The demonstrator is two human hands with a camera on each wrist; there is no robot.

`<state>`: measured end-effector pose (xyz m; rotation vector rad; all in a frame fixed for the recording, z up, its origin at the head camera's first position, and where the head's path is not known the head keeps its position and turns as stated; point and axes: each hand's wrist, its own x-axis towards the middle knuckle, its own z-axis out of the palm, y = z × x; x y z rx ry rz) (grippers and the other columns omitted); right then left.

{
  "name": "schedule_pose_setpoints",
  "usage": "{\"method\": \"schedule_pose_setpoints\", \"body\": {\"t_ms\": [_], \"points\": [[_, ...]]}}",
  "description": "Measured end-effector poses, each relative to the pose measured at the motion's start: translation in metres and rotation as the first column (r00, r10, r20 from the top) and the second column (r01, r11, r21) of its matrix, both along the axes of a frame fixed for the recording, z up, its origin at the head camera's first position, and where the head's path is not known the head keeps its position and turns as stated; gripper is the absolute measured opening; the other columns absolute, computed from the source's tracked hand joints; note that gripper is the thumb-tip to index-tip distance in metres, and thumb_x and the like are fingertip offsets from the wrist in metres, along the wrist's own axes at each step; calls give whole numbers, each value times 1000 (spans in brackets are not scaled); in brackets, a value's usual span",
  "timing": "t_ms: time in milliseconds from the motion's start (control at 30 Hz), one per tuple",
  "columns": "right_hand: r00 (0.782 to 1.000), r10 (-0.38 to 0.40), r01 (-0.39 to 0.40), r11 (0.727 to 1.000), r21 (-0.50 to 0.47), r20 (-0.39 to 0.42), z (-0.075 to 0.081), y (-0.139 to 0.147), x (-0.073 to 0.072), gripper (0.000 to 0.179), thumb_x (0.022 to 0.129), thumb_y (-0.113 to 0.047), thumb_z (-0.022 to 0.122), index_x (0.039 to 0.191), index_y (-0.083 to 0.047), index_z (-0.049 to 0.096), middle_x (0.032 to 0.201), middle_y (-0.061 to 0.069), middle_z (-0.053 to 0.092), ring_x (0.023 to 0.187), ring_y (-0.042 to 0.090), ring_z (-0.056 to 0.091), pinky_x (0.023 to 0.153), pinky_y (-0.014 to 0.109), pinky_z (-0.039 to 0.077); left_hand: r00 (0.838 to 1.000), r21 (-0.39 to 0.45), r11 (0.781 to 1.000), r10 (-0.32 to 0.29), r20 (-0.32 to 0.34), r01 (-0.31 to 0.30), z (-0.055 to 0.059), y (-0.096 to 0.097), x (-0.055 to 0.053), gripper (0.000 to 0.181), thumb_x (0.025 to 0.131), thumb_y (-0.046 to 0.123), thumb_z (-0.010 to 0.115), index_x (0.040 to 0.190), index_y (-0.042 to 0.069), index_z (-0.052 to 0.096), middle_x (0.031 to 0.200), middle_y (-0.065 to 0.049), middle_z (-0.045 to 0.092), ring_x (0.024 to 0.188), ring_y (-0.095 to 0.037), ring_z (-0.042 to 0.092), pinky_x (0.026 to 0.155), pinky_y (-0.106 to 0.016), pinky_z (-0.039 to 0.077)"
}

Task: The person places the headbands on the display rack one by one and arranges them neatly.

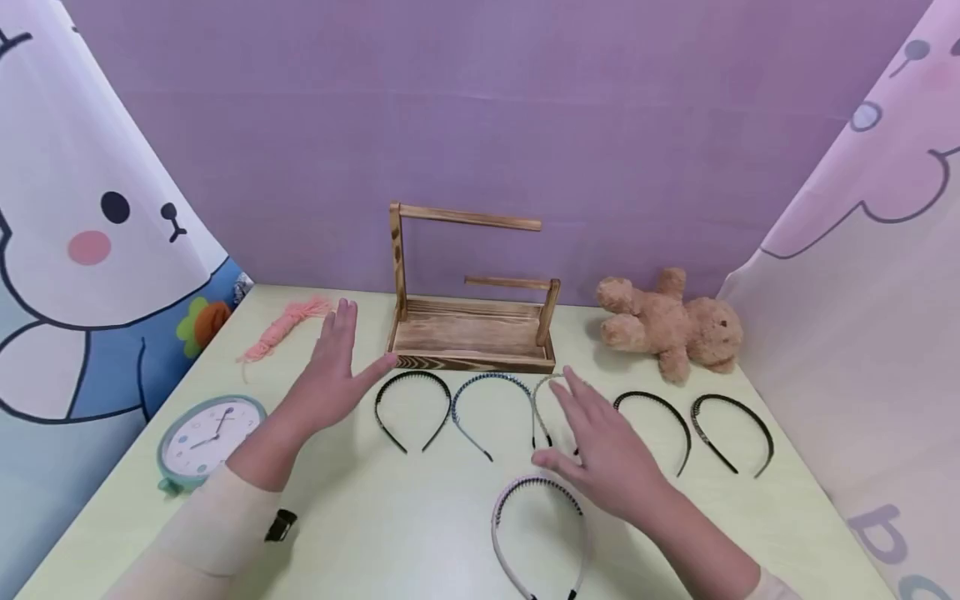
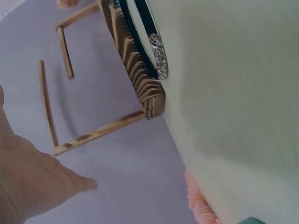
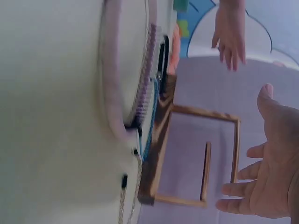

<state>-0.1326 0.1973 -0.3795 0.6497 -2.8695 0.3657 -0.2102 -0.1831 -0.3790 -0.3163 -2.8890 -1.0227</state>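
My left hand [image 1: 325, 392] is held in the air over the table's left part, thumb spread and fingers straight, holding nothing. My right hand [image 1: 603, 446] hovers with straight fingers at the right of the middle, also holding nothing. Several headbands lie on the table in a row: a black headband [image 1: 414, 374], a blue headband [image 1: 492, 376], a light beaded headband [image 1: 535, 408] partly hidden by my right hand, and black headbands [image 1: 678, 416] farther right. Nearer me is a pale pink headband [image 1: 497, 521]. Behind the row stands a wooden rack [image 1: 472, 364] with two horizontal bars.
A brown teddy bear [image 1: 663, 321] lies at the back right. Pink yarn [image 1: 277, 329] is at the back left, with a green-rimmed clock [image 1: 213, 437] in front of it. A small black object [image 1: 281, 526] shows beside my left sleeve. Curtains hang around the table [image 1: 360, 533].
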Motion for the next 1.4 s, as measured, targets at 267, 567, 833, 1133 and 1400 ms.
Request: {"method": "schedule_pose_setpoints", "body": {"t_ms": [267,567,833,1133,1400], "points": [[992,47,-47,999,-5,120,-15,-22,26,77,84,-70,57,139,-17,53,139,4,57,126,26,56,97,48,52,979,138,990,-8,204,-21,-2,-7,-34,102,90,75,38,154,24,-23,165,-9,-12,150,-42,4,117,-66,14],[937,103,-126,991,49,334,-31,-39,36,54,81,-72,60,91,-18,64,85,-9,66,70,8,57,59,28,48,949,189,979,13,315,-76,-18,0,-73,98,93,66,48,159,13,-1,165,-15,11,148,-38,21,118,-58,25],[914,98,-139,987,78,393,-44,-50,37,50,77,-67,69,70,-22,49,63,-12,42,58,5,37,52,22,34,917,225,969,-1,398,-97,-34,0,-96,85,99,46,52,158,5,7,163,-21,15,146,-41,26,119,-54,25],[890,85,-160,978,132,448,-47,-59,40,44,75,-58,76,87,-20,58,71,-13,51,62,6,44,54,24,38,930,148,988,-5,367,-53,-46,3,-104,77,99,25,58,158,4,12,159,-24,22,146,-42,25,118,-53,28],[870,130,-212,970,122,476,-42,-58,45,28,83,-35,76,82,-19,53,67,-12,47,59,4,43,52,21,40,945,97,995,0,328,-33,-50,5,-104,65,101,24,56,155,6,27,156,-23,32,143,-41,29,116,-53,32]]}}
